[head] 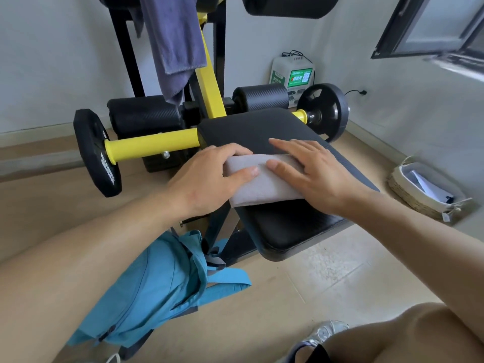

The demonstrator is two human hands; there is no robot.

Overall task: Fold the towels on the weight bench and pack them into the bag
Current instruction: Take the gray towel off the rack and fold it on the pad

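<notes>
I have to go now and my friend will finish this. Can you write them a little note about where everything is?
Left hand: grips the left end of the folded grey towel.
Right hand: open, pressing flat on the towel.
Grey towel lies on the bench seat.
Purple towel hangs unfolded on the frame.
Blue bag is on the floor.
Left: pack the grey towel, then fold and pack the purple one.

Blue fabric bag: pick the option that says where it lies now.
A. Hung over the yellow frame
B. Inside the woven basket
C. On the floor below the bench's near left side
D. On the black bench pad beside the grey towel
C: the blue fabric bag lies crumpled on the floor under the left forearm, while the folded grey towel sits on the black padded bench.
</notes>
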